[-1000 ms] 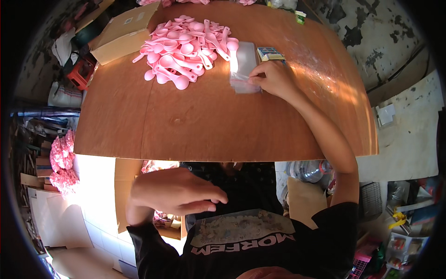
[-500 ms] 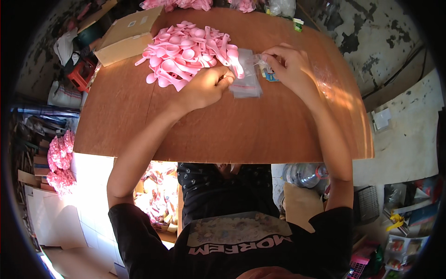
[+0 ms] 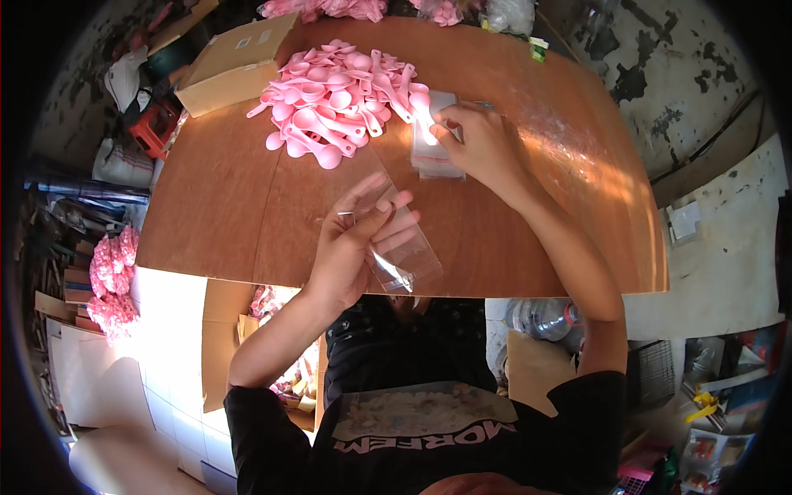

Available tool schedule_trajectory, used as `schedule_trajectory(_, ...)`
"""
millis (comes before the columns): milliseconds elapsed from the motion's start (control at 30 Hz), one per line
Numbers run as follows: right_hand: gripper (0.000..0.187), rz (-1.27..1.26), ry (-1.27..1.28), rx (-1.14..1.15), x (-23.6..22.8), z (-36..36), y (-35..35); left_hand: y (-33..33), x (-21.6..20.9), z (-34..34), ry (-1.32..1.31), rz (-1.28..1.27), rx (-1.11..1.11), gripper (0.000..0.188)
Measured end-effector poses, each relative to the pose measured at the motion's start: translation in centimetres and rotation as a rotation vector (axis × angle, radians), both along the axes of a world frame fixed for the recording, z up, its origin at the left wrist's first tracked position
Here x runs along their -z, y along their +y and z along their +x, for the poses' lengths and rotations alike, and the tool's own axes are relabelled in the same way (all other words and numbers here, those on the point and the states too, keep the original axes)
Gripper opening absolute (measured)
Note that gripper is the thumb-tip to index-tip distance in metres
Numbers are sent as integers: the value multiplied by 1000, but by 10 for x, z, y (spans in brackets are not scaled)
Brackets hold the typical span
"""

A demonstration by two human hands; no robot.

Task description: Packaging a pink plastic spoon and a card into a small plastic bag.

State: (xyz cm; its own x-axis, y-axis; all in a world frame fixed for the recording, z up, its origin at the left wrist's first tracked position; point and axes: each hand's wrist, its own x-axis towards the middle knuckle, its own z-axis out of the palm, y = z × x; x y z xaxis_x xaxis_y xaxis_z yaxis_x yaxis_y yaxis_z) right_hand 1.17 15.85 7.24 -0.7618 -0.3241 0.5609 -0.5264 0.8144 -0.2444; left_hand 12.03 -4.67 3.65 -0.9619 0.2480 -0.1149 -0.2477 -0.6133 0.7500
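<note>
Near the table's front edge, my left hand holds a clear plastic bag, thumb in front and fingers spread behind it. Further off, my right hand has its thumb and forefinger closed at the handle end of a pink plastic spoon. That spoon lies at the right edge of a heap of pink spoons, overlapping a stack of clear bags. My right fingers partly cover the stack.
A cardboard box stands left of the heap on the brown wooden table. Pink bundles and a small green-and-yellow item sit at the far edge. A red plastic stool is beyond the left edge.
My left hand has drawn back from the heap toward the front edge and opened out around a clear bag. My right hand has moved left to the spoon over the bag stack.
</note>
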Motion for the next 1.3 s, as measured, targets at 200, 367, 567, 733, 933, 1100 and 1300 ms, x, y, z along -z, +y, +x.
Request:
schedule_trajectory(200,21,238,-119,169,39,-53,-21,-12,4,15,20,134,-139,42)
schedule_trajectory(367,18,-5,-83,40,33,-28,-29,-34,5,18,144,148,-355,40)
schedule_trajectory(567,12,-4,25,-484,39,-15,-79,-43,7,12,103,248,-427,41)
schedule_trajectory(733,15,-7,3,-94,24,-8,-30,-42,13,14,93,264,-452,42)
schedule_trajectory(933,41,192,124,521,43,-25,109,-27,5,11,118,284,-436,51)
schedule_trajectory(1100,43,-23,-339,466,52,-46,112,-16,13,2,165,263,-387,52)
schedule_trajectory(1300,21,-545,-771,460,30,-32,130,-5,11,-3,199,223,-399,50)
